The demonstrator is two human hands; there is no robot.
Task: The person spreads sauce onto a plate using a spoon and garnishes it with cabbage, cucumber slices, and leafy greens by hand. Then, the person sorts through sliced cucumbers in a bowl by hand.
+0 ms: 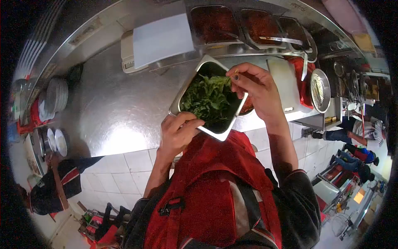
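Greens (pixel 210 96) in one metal pan (pixel 224 135) between two hands (pixel 177 133) (pixel 261 91)

Along the back of the shiny stainless-steel tabletop (pixel 105 99), a flat white square sheet (pixel 163 40) lies over a boxy beige device (pixel 127 47), just beside a row of rectangular metal pans (pixel 215 25) with reddish-brown food in them. To the right are a pale rectangular board (pixel 284 83), a crumpled bright-red wrapping (pixel 306 97) and a round silver metal bowl (pixel 320 90); at the far left stands a stack of round white plates (pixel 57 97). Below, white square tiles (pixel 124 180) cover the floor, and a person in dark clothing with red-and-white trim (pixel 58 186) is at the left.
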